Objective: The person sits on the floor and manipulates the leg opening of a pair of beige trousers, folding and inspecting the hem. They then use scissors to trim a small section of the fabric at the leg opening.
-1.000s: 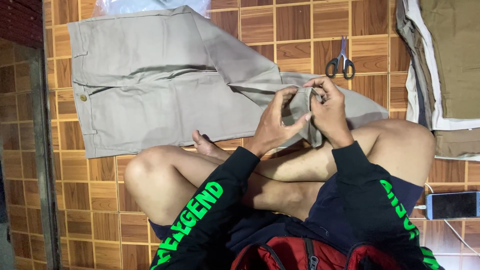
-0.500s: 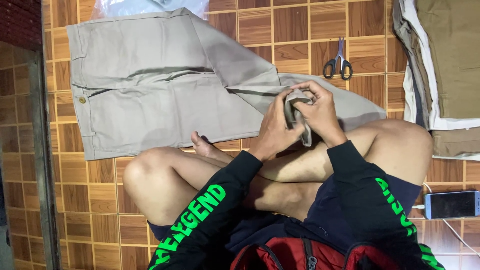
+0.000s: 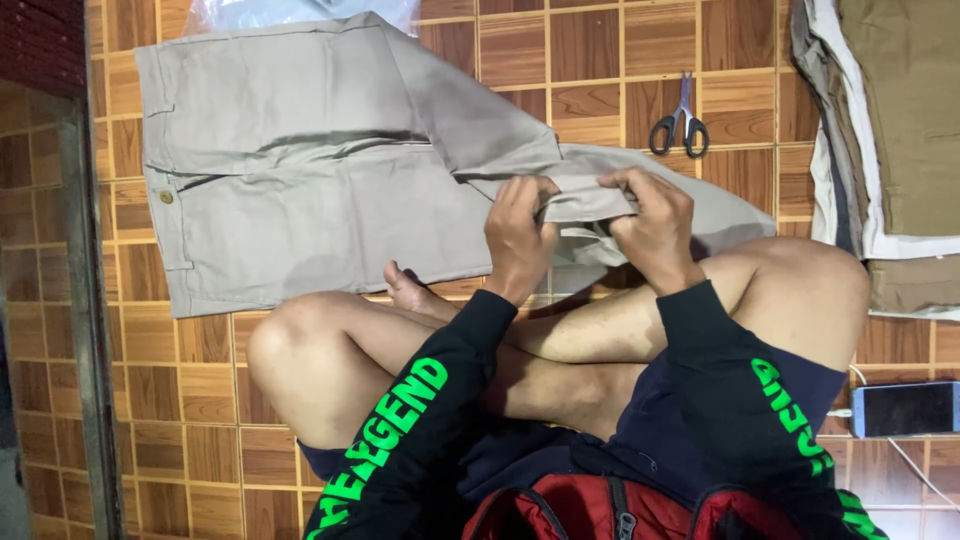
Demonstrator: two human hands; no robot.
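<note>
Wood-parquet floor (image 3: 590, 60), frame centre: left hand (image 3: 520, 235) and right hand (image 3: 655, 225) fingers pinch folded khaki trousers (image 3: 300, 180) hem; black-handled scissors (image 3: 678, 125) well apart.

Plastic bag (image 3: 300, 12): clear and crinkled, lay at the top edge of the view on the wooden parquet floor (image 3: 600, 60), partly cut off by the frame, just beyond the waistband end of the beige trousers (image 3: 300, 190).
Phone screen (image 3: 908, 408): flat rectangle at the right edge, lay face up on the floor beside the bent knee; dark glass with a pale grey-blue glare, slim dark rim.
Phone cable (image 3: 915, 465): thin and white, ran from the phone toward the lower right corner.
Labels and signs: none seen on the floor or on the folded cloth.
</note>
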